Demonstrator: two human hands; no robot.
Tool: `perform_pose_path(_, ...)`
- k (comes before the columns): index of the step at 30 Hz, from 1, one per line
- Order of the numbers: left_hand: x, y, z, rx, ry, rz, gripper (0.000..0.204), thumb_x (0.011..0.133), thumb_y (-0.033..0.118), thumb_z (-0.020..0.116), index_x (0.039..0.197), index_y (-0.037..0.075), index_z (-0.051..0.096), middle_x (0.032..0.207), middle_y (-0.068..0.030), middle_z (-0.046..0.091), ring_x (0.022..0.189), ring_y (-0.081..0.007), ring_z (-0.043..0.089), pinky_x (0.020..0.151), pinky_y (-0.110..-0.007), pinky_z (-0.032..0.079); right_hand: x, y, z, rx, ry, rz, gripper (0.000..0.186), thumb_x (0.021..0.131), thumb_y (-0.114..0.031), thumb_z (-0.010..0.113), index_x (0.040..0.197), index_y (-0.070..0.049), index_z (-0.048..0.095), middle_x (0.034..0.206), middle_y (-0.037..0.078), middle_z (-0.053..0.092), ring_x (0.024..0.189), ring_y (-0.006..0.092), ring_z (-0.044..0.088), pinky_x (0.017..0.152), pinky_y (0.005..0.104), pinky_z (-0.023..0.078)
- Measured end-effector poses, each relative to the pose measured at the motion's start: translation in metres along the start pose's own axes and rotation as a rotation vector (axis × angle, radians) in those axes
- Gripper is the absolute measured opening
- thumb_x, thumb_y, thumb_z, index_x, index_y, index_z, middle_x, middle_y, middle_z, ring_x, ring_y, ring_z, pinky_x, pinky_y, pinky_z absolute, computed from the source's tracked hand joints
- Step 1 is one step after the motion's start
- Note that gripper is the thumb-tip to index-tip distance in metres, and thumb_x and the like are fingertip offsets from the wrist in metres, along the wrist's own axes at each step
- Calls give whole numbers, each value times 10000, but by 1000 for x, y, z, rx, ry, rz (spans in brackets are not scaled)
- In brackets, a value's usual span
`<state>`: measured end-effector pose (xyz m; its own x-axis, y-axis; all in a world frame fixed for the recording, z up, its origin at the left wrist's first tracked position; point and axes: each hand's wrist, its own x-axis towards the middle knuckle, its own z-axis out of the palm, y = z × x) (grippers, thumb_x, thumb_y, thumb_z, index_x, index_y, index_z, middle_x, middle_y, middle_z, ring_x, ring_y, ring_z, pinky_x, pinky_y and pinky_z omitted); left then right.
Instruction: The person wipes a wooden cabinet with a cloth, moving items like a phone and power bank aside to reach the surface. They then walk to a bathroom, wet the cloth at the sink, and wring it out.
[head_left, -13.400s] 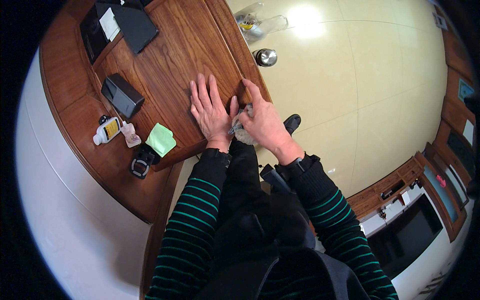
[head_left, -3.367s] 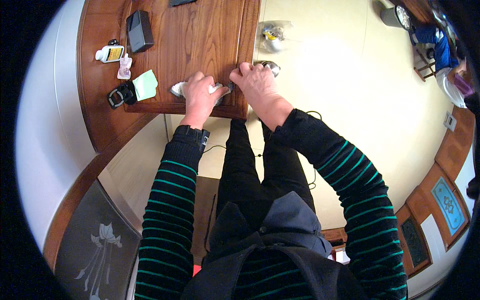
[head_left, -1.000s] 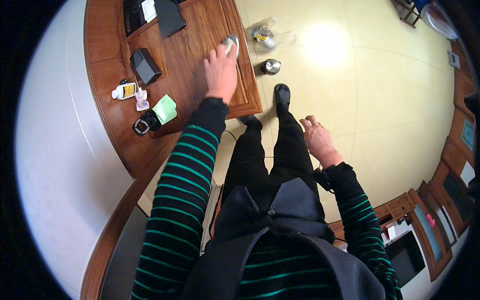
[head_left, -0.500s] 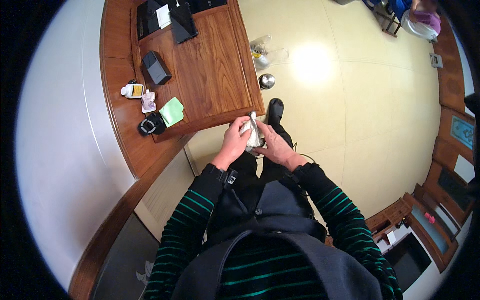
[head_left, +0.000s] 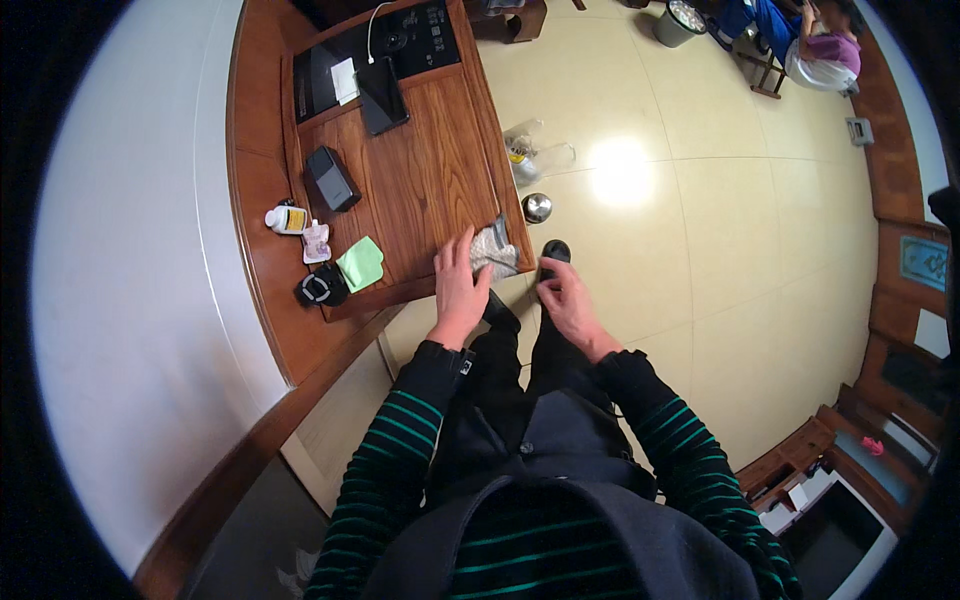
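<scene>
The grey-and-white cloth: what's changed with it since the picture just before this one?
The cloth, held between both hands before, has moved forward onto the table's near right corner. The right hand has let go; the left hand is now spread at the cloth's left edge, contact unclear. The green sheet, white bottle and dark box stayed put.

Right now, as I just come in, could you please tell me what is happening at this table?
Someone in green-striped sleeves is at the corner of a wooden table. The left hand is open beside a pale, cloth-like piece lying on that corner; whether the thumb touches it is hard to tell. The right hand is past the table's edge, fingers curled, with nothing visible in it. Further left are a green sheet, a white bottle and a dark box.
</scene>
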<state>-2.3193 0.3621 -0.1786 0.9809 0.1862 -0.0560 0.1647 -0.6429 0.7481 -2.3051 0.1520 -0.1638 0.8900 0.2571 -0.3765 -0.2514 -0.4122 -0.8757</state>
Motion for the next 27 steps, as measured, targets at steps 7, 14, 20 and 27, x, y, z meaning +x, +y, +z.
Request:
perform_pose_path(7, -7, -1, 30, 526, -416, 163, 655, 943, 304, 660, 1520, 111, 417, 1655, -136, 196, 1526, -395, 167, 1215, -465, 265, -29, 61, -56, -110, 38, 190, 355, 926, -72, 656, 1271, -17, 594, 1225, 188, 589, 928, 279, 711, 820, 367, 574)
perform_pose_path(14, 67, 9, 51, 500, -321, 200, 637, 916, 353, 676, 1494, 172, 480, 1642, -118, 249, 1512, -405, 179, 1181, -532, 286, -30, 103, -108, -142, 33, 355, 332, 943, -98, 665, 1262, -28, 606, 1306, 201, 570, 982, 312, 717, 865, 384, 580)
perform_pose_path(20, 165, 11, 77, 694, -388, 131, 508, 1015, 421, 520, 1449, 159, 547, 1655, -190, 180, 1509, -453, 124, 1240, -495, 147, -16, 129, -148, -82, 72, 360, 328, 961, -122, 646, 1276, -41, 613, 1306, 190, 570, 965, 302, 715, 851, 376, 577)
perform_pose_path(27, 308, -5, 77, 1209, -574, 309, 559, 1077, 380, 353, 1378, -40, 564, 1557, -216, 408, 1547, -385, 55, 1242, -550, 40, -16, 188, -202, -27, 169, 538, 331, 962, -133, 646, 1280, -49, 610, 1282, 165, 587, 912, 269, 706, 819, 370, 567)
